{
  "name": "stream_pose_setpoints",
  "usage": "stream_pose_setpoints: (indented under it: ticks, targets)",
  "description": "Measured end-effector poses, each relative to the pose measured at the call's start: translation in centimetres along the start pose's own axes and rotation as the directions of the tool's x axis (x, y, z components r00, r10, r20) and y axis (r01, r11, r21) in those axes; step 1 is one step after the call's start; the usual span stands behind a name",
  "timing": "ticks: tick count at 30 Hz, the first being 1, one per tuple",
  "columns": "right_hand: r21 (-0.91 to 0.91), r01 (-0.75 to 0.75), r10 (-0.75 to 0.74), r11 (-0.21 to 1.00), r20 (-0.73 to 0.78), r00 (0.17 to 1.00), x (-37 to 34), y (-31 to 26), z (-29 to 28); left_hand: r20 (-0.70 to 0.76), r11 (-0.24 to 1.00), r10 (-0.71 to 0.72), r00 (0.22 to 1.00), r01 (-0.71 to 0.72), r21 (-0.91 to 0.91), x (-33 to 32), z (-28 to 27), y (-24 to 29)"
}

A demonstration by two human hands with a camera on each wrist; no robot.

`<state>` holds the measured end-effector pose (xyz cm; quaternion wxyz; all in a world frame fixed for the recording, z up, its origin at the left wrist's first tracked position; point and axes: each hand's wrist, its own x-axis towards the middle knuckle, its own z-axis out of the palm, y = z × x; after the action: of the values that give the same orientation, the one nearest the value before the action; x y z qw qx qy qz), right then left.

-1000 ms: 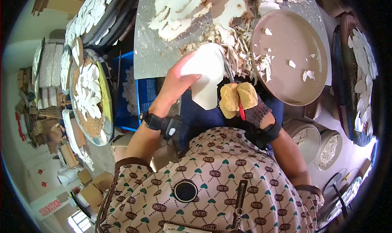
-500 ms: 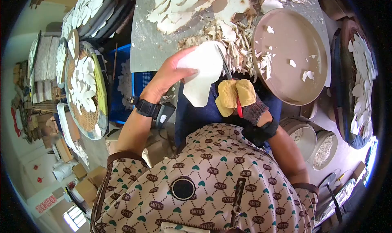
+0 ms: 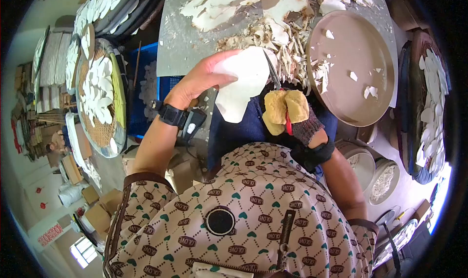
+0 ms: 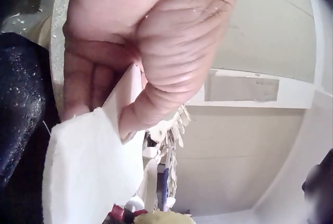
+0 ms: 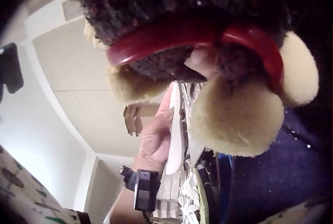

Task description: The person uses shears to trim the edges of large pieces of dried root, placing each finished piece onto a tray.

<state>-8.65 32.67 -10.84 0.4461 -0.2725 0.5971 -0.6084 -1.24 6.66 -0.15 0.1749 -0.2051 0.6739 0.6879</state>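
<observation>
My bare left hand (image 3: 197,80) pinches a thin, flat white piece (image 3: 241,83) between thumb and fingers. In the left wrist view the thumb (image 4: 138,115) lies over the near side of this piece, and its far edge hangs down below. My right hand (image 3: 307,130), in a dark knitted glove, grips scissors (image 3: 274,73) whose red handles (image 5: 171,37) show in the right wrist view. Yellow foam pads (image 3: 287,107) wrap the handles and hide most of the fingers. The dark blades lie along the right edge of the white piece, above my lap.
Ahead stands a grey table (image 3: 187,49) with a heap of pale offcuts (image 3: 285,46) and larger brown-edged white sheets (image 3: 219,5). A round shallow tray (image 3: 358,100) with a few scraps sits at the right. A blue crate (image 3: 146,107) and woven racks of white pieces (image 3: 97,93) stand left.
The left hand has shifted slightly to the left, and the lower end of the white piece has swung left and up. The right hand keeps its grip on the scissors along the piece's edge.
</observation>
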Motion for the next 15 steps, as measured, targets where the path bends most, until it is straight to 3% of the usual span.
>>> stream_pose_setpoints:
  ticks: [2, 3, 4, 8, 11, 14, 15]
  targets:
    - [0.486, -0.047, 0.005, 0.873, 0.087, 0.996, -0.1, -1.3, 0.2, 0.025, 0.997, 0.071, 0.997, -0.071, 0.002, 0.2, -0.3, -0.1]
    - [0.765, -0.117, -0.012, 0.634, 0.161, 0.987, 0.0, -1.8, 0.4, 0.038, 0.994, 0.106, 0.994, -0.106, 0.003, 0.2, -0.3, 0.0]
    - [0.931, -0.196, -0.054, 0.308, 0.223, 0.973, 0.0, -2.0, 0.4, 0.068, 0.993, 0.114, 0.991, -0.115, 0.012, 0.1, -0.2, 0.3]
    - [0.951, -0.203, -0.1, 0.233, 0.231, 0.968, 0.0, -1.6, 0.0, 0.131, 0.993, 0.115, 0.985, -0.119, 0.021, -0.1, 0.2, 0.8]
    - [0.931, -0.185, -0.063, 0.316, 0.215, 0.974, -0.1, -0.6, -0.6, 0.027, 0.995, 0.029, 0.999, -0.032, 0.096, -0.1, 0.4, 0.0]
    - [0.978, -0.186, -0.074, 0.094, 0.194, 0.978, -0.2, 0.1, -1.1, 0.031, 0.997, -0.063, 0.998, 0.062, 0.041, -1.0, 0.9, 0.1]
    - [0.968, -0.169, -0.181, 0.187, 0.203, 0.962, -0.1, 0.1, -1.3, 0.061, 0.996, -0.089, 0.994, 0.09, -0.002, -1.7, 1.1, 0.2]
